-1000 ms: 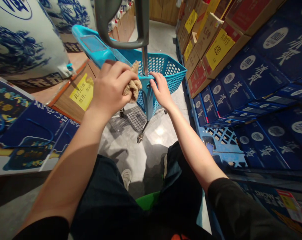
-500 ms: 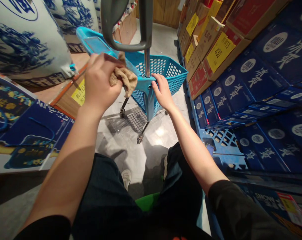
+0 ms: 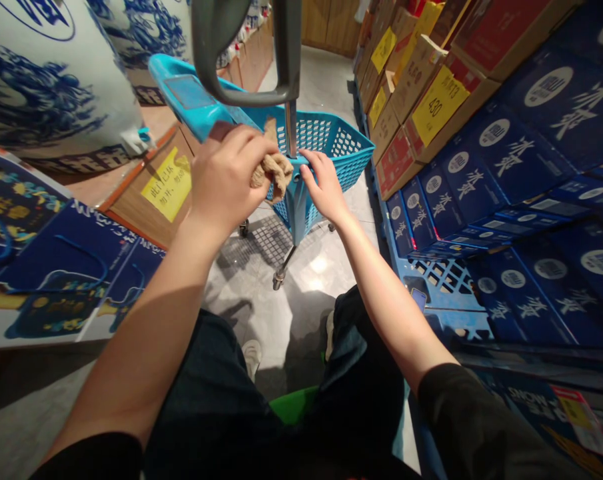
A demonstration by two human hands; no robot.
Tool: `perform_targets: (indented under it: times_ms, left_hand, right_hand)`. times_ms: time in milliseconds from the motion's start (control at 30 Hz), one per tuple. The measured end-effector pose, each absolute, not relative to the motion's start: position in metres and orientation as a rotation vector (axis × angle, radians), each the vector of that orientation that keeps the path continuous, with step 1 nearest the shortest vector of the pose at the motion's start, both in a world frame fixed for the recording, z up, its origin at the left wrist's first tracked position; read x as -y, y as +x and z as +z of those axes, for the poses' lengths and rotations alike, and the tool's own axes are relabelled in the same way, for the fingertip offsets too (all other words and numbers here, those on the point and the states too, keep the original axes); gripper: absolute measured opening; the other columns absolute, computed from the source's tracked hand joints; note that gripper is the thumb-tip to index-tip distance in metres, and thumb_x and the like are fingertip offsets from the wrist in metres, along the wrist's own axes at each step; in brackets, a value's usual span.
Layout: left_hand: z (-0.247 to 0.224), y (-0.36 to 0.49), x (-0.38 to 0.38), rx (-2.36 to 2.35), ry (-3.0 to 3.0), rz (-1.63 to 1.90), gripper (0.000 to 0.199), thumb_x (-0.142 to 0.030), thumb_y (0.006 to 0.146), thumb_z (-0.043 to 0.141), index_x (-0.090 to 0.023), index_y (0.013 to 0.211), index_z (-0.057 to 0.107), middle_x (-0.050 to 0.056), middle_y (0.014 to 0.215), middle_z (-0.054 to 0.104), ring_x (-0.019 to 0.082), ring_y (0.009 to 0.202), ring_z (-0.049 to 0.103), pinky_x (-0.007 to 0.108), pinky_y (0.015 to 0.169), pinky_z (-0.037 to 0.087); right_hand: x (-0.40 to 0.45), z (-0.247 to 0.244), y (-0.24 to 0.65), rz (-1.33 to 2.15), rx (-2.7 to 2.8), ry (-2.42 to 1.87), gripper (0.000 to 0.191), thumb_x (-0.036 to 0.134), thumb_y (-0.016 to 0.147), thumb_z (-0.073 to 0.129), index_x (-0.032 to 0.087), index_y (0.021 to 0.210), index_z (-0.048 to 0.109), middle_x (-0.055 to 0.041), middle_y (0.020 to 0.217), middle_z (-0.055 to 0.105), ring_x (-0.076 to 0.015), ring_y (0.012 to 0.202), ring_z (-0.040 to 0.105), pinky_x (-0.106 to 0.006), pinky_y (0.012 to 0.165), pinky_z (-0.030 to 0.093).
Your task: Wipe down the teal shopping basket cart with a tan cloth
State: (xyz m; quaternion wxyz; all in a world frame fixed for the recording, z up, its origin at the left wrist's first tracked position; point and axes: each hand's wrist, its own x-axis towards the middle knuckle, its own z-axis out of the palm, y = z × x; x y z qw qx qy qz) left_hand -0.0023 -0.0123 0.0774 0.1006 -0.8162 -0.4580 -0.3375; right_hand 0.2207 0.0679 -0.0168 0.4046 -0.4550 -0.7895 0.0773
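Head view: we record the left hand [image 3: 230, 177] clenched around a tan cloth [image 3: 274, 172], the cloth touching the teal plastic shopping basket [image 3: 331, 143] at its front post. We find the right hand [image 3: 324, 187] grasping that post's upper corner, just beside the steel pole [image 3: 292, 127] that carries the grey handle [image 3: 246, 57]. Right of the right hand, we note blue cartons [image 3: 456, 173] stacked on a blue plastic pallet [image 3: 446, 283], with brown cartons [image 3: 416, 73] farther ahead. Left of the left hand stands a blue-and-white porcelain jar [image 3: 46, 87].
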Motion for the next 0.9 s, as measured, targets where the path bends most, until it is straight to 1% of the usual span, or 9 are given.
perform_targets:
  times_ms: [133,267,367,433,533,600,700,800,900]
  left_hand:
    - [0.077,0.004,0.014,1.536,-2.347,-1.003,0.027,-0.017,0.095,0.065,-0.021,0.121,0.072,0.01,0.127,0.073,0.037,0.128,0.063,0.06,0.113,0.05]
    - [0.073,0.02,0.02,1.477,-2.477,-0.917,0.022,-0.023,0.098,0.065,-0.028,0.117,0.074,0.008,0.125,0.073,0.038,0.134,0.059,0.061,0.114,0.049]
    - [0.074,0.019,0.02,1.511,-2.437,-0.892,0.024,-0.027,0.103,0.06,-0.025,0.122,0.075,0.011,0.13,0.072,0.04,0.132,0.06,0.063,0.11,0.049]
    - [0.075,0.009,0.016,1.565,-2.342,-0.953,0.027,-0.028,0.103,0.06,-0.023,0.126,0.074,0.012,0.132,0.072,0.039,0.129,0.062,0.061,0.109,0.051]
    - [0.073,-0.012,0.002,1.601,-2.171,-1.074,0.031,-0.025,0.096,0.066,-0.024,0.127,0.073,0.009,0.13,0.074,0.035,0.127,0.063,0.056,0.11,0.051]
    - [0.069,-0.024,-0.009,1.591,-2.037,-1.175,0.035,-0.02,0.088,0.069,-0.022,0.123,0.073,0.009,0.129,0.075,0.035,0.125,0.063,0.054,0.106,0.052]
    - [0.06,-0.03,-0.015,1.471,-1.926,-1.375,0.035,-0.013,0.075,0.069,-0.021,0.109,0.075,0.006,0.113,0.077,0.031,0.112,0.069,0.05,0.097,0.056]
    - [0.055,-0.026,-0.008,1.372,-2.135,-1.285,0.026,-0.018,0.082,0.07,-0.024,0.108,0.075,0.006,0.115,0.076,0.033,0.116,0.067,0.054,0.104,0.053]
    - [0.055,-0.029,-0.002,1.347,-2.31,-1.251,0.026,-0.02,0.086,0.071,-0.027,0.111,0.073,0.005,0.121,0.075,0.034,0.12,0.065,0.057,0.11,0.049]
  right_hand:
    - [-0.068,-0.017,0.216,0.207,2.001,-1.156,0.072,0.078,0.108,0.023,0.031,0.151,0.058,-0.008,0.152,0.064,-0.0261,0.148,0.054,-0.051,0.133,0.04]
    - [-0.066,-0.014,0.215,0.186,2.013,-1.156,0.075,0.077,0.109,0.022,0.027,0.15,0.059,-0.0106,0.151,0.064,-0.0283,0.147,0.055,-0.052,0.132,0.041]
    - [-0.064,-0.01,0.215,0.181,2.029,-1.161,0.072,0.074,0.11,0.025,0.027,0.151,0.059,-0.01,0.151,0.064,-0.0278,0.147,0.055,-0.051,0.132,0.041]
    - [-0.063,-0.007,0.215,0.183,2.05,-1.167,0.069,0.072,0.11,0.026,0.027,0.151,0.06,-0.0094,0.152,0.065,-0.0268,0.147,0.054,-0.05,0.133,0.041]
    - [-0.061,-0.004,0.214,0.173,2.08,-1.152,0.079,0.076,0.109,0.02,0.022,0.151,0.06,-0.012,0.15,0.066,-0.0276,0.146,0.055,-0.051,0.132,0.042]
    - [-0.06,-0.003,0.212,0.18,2.084,-1.138,0.086,0.082,0.106,0.016,0.022,0.151,0.059,-0.0116,0.149,0.066,-0.0279,0.144,0.055,-0.052,0.131,0.043]
    - [-0.059,-0.003,0.211,0.197,2.081,-1.128,0.092,0.087,0.102,0.013,0.024,0.15,0.06,-0.011,0.148,0.067,-0.0285,0.143,0.056,-0.054,0.131,0.044]
    - [-0.058,-0.002,0.212,0.208,2.078,-1.131,0.091,0.086,0.102,0.013,0.025,0.149,0.061,-0.0116,0.147,0.067,-0.0291,0.143,0.056,-0.053,0.131,0.045]
    - [-0.057,-0.001,0.213,0.228,2.065,-1.161,0.081,0.083,0.105,0.019,0.03,0.149,0.061,-0.0088,0.149,0.066,-0.0276,0.145,0.056,-0.051,0.132,0.043]
